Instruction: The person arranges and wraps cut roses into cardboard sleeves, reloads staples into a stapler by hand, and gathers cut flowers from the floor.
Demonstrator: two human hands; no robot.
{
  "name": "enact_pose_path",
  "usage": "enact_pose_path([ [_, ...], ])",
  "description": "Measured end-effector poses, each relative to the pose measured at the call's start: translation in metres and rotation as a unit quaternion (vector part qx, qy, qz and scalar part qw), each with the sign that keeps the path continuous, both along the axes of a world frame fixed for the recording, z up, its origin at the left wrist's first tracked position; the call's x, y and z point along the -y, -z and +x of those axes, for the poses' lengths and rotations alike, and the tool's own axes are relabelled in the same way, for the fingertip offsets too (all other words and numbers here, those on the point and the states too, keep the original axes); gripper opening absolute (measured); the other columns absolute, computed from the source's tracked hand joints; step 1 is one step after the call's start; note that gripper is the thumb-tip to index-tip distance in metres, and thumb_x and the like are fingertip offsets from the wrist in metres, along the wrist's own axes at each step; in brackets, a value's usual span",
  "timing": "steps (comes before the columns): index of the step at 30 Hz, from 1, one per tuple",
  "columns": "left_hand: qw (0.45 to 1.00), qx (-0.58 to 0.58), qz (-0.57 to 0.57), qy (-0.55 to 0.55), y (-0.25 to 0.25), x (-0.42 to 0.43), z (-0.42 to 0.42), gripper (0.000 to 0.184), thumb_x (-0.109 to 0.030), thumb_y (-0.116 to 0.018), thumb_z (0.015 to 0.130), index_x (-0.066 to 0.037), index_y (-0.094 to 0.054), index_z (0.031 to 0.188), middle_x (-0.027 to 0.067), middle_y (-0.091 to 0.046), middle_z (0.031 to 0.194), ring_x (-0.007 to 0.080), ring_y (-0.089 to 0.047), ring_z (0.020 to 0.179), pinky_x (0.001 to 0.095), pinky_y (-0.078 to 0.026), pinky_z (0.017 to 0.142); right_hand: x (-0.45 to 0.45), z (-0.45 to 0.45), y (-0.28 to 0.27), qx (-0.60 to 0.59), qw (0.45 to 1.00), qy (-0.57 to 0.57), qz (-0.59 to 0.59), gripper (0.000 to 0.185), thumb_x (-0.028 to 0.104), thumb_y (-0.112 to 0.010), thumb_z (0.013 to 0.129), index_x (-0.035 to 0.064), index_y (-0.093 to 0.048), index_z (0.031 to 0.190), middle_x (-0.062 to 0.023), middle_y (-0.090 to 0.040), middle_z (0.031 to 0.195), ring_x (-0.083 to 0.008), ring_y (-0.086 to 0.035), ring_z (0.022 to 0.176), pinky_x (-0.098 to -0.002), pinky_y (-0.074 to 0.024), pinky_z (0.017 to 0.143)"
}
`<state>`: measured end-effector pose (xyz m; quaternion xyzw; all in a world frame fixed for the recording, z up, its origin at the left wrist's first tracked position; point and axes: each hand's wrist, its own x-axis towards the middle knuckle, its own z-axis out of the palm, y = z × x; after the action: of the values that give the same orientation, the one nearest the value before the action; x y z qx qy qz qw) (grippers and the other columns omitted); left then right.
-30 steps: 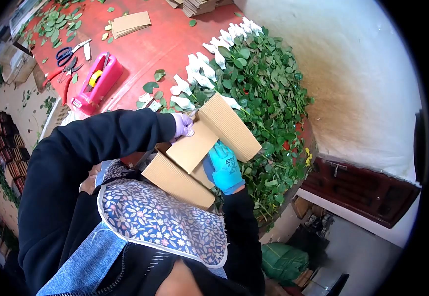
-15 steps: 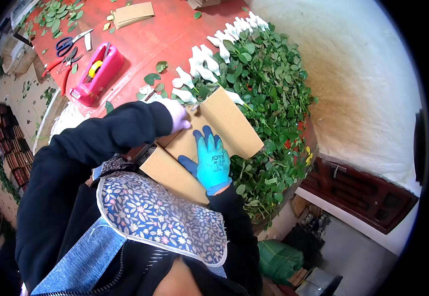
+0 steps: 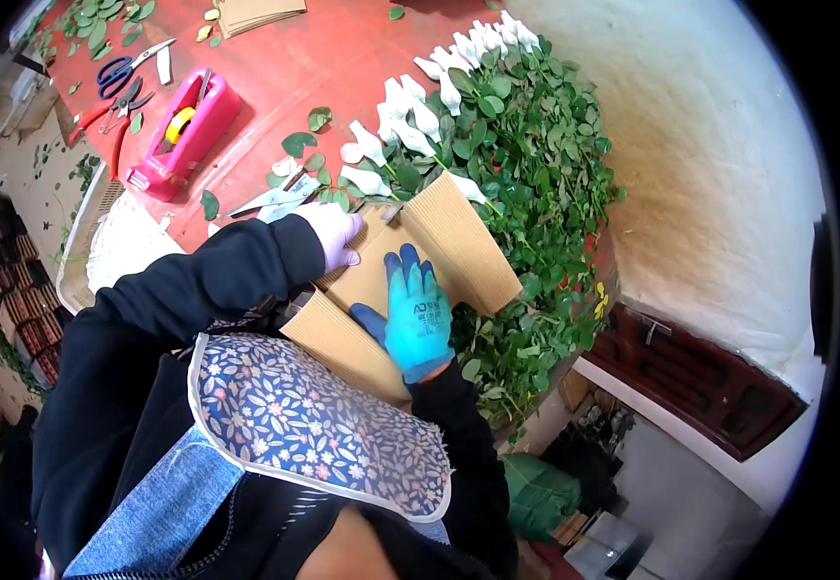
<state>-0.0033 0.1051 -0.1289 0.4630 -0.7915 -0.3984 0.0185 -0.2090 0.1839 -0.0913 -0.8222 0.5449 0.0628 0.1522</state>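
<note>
A piece of brown corrugated cardboard (image 3: 459, 242) lies in front of me, its two side flaps folded up. My right hand (image 3: 417, 314), in a teal glove with dark blue fingertips, is spread flat on its middle panel. My left hand (image 3: 331, 235), in a thin pale purple glove, has its fingers curled at the left edge of the cardboard. A small greyish piece (image 3: 392, 213) shows at the cardboard's top fold; I cannot make out what it is. Just beyond my left hand, a silver bladed tool (image 3: 285, 197) lies on the table.
White-wrapped flower heads (image 3: 410, 121) with leafy green stems (image 3: 546, 184) are piled to the right. A pink tape dispenser (image 3: 185, 135), blue-handled scissors (image 3: 130, 70) and red-handled pruners (image 3: 120, 116) lie on the red table (image 3: 285, 77). Flat cardboard pieces (image 3: 256, 14) lie at the back.
My left hand has shifted a little left and down along the cardboard, and more of the silver tool now shows. My right hand stays flat in place. The view has shifted slightly.
</note>
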Motion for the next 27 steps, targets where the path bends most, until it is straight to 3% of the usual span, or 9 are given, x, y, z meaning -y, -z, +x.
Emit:
enact_pose_path([
  [7,0.997,0.001,-0.079,0.007,-0.025,-0.012,-0.001,0.032,-0.034,-0.071,0.08,-0.007,-0.057,0.091,0.0159,-0.065,0.076,0.0356,-0.066,0.077,0.0461,-0.053,0.066,-0.003,-0.005,0.009,-0.002,1.0,0.005,-0.019,0.08,0.051,-0.069,0.08,-0.0007,-0.046,0.136,-0.0238,-0.044,0.143,-0.045,-0.048,0.123,-0.0511,-0.0421,0.099],
  [10,0.979,-0.103,-0.154,0.085,-0.038,-0.013,-0.008,0.052,-0.027,-0.072,0.078,-0.009,-0.056,0.124,0.0129,-0.06,0.12,0.0297,-0.065,0.099,0.039,-0.054,0.081,0.0,-0.008,-0.001,-0.051,0.999,-0.003,0.007,0.088,0.056,-0.066,0.079,0.0016,-0.042,0.143,-0.0203,-0.039,0.147,-0.0429,-0.046,0.125,-0.0483,-0.0384,0.103],
  [11,0.981,-0.069,-0.135,0.12,-0.036,-0.011,-0.011,0.066,-0.027,-0.071,0.08,-0.01,-0.046,0.139,0.0098,-0.049,0.139,0.0283,-0.061,0.111,0.0359,-0.053,0.088,0.001,-0.007,-0.002,-0.05,0.999,0.004,0.01,0.087,0.055,-0.067,0.078,0.0018,-0.042,0.142,-0.0204,-0.039,0.147,-0.0426,-0.046,0.125,-0.0484,-0.0387,0.103],
  [16,0.983,-0.008,-0.053,0.175,-0.037,0.003,-0.019,0.067,-0.031,-0.072,0.081,-0.01,-0.047,0.14,0.0093,-0.05,0.14,0.0294,-0.059,0.115,0.0392,-0.048,0.097,-0.001,-0.009,0.003,-0.008,1.0,0.024,0.001,0.08,0.05,-0.071,0.076,0.0031,-0.047,0.136,-0.0211,-0.041,0.145,-0.0424,-0.047,0.125,-0.0504,-0.0395,0.1],
  [22,0.971,-0.008,-0.125,0.203,-0.026,0.01,-0.025,0.053,-0.03,-0.07,0.08,-0.009,-0.057,0.127,0.0086,-0.058,0.127,0.0283,-0.061,0.108,0.0391,-0.05,0.091,0.003,-0.025,-0.001,0.085,0.996,0.022,0.033,0.075,0.048,-0.069,0.079,0.0059,-0.047,0.137,-0.0184,-0.038,0.148,-0.0447,-0.045,0.126,-0.0537,-0.0381,0.101],
  [23,0.965,-0.032,-0.158,0.205,0.006,0.005,-0.028,0.038,-0.023,-0.064,0.08,-0.008,-0.06,0.115,0.0084,-0.06,0.115,0.0273,-0.061,0.099,0.0392,-0.052,0.084,0.002,-0.03,-0.011,0.083,0.996,-0.01,-0.037,0.065,0.045,-0.066,0.083,0.0019,-0.053,0.13,-0.0208,-0.055,0.13,-0.0389,-0.056,0.115,-0.0486,-0.0463,0.094],
  [24,0.955,-0.102,-0.209,0.186,0.011,0.001,-0.031,0.028,-0.018,-0.058,0.08,-0.005,-0.059,0.105,0.0101,-0.06,0.107,0.0279,-0.06,0.093,0.039,-0.053,0.077,0.008,-0.037,-0.031,0.084,0.995,-0.004,-0.043,0.065,0.045,-0.066,0.083,0.0019,-0.053,0.13,-0.0208,-0.055,0.13,-0.0389,-0.056,0.115,-0.0486,-0.0463,0.094],
  [26,0.953,-0.084,-0.207,0.204,0.025,-0.005,-0.032,0.034,-0.018,-0.061,0.079,-0.002,-0.058,0.109,0.0131,-0.059,0.109,0.0302,-0.059,0.096,0.0395,-0.052,0.081,0.028,-0.061,-0.067,0.168,0.97,0.058,0.166,0.045,0.033,-0.065,0.089,0.0019,-0.06,0.121,-0.0182,-0.067,0.107,-0.033,-0.066,0.095,-0.0446,-0.0526,0.081],
  [27,0.954,-0.068,-0.198,0.216,0.027,-0.007,-0.03,0.04,-0.019,-0.064,0.079,0.001,-0.056,0.112,0.016,-0.057,0.112,0.0326,-0.059,0.1,0.0399,-0.051,0.084,0.037,-0.083,-0.063,0.208,0.976,0.058,-0.017,0.036,0.025,-0.064,0.09,0.0026,-0.063,0.117,-0.0163,-0.068,0.098,-0.0314,-0.067,0.087,-0.0431,-0.0534,0.076],
])
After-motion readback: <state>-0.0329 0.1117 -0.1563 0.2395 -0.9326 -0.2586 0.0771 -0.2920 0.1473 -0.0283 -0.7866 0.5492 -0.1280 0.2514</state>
